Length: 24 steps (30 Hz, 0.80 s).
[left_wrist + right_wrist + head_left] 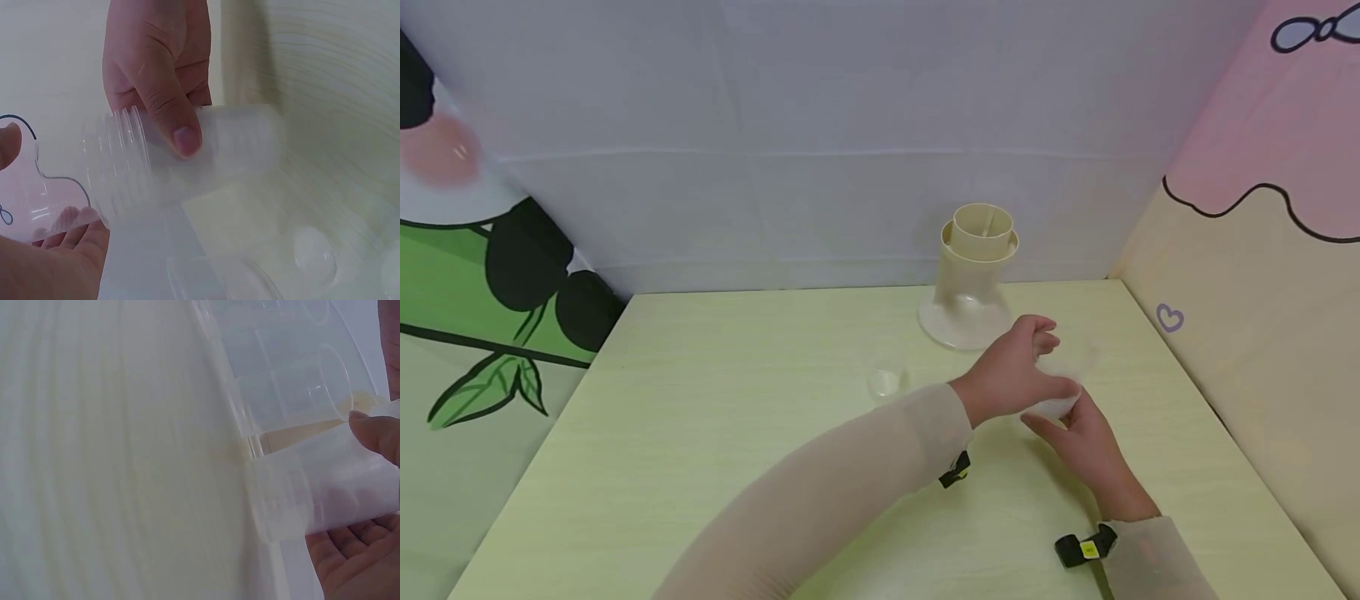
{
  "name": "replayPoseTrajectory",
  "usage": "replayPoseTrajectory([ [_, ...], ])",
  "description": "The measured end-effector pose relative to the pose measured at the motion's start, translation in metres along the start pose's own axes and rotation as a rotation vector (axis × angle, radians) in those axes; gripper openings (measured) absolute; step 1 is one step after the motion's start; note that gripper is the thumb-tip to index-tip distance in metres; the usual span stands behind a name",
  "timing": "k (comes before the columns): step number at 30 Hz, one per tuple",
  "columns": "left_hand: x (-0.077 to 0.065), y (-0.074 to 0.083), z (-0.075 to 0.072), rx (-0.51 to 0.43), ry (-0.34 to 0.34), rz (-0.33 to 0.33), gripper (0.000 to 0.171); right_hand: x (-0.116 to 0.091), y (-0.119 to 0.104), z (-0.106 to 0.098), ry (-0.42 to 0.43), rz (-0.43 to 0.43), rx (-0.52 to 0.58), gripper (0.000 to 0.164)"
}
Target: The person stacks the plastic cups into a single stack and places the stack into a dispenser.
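1. Stand (958, 279): smooth cream plastic; its white base (951, 327) shines glossy.
2. Stack (240, 140), right-front of the stand: smooth translucent plastic cups, rims ridged where nested.
3. Cup (886, 382), left-front of the stand: clear, glossy plastic.
4. Table (737, 400), beneath the stand: smooth, pale wood grain.
5. Backdrop (850, 92), behind the stand: creased matt cloth.
6. Sleeves (842, 467), before the stand: matt cloth.

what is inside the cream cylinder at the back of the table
In the cream cylinder, a narrower cream tube rises above the rim, with a thin strip inside its mouth. The walls hide the lower interior and bottom.
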<state>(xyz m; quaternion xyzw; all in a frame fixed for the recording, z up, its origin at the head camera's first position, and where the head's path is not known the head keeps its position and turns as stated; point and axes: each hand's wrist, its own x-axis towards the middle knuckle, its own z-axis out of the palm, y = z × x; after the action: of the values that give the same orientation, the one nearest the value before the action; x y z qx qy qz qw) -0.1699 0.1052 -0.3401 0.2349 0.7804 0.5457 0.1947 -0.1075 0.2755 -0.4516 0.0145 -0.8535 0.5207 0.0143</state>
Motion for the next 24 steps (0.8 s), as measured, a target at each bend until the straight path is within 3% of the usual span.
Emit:
replayPoseTrajectory([
  [24, -0.0011, -0.0057, -0.0009, 0.105, 0.014, -0.014, 0.078, 0.0011, 0.0020, -0.0007, 0.011, -0.012, -0.019, 0.062],
])
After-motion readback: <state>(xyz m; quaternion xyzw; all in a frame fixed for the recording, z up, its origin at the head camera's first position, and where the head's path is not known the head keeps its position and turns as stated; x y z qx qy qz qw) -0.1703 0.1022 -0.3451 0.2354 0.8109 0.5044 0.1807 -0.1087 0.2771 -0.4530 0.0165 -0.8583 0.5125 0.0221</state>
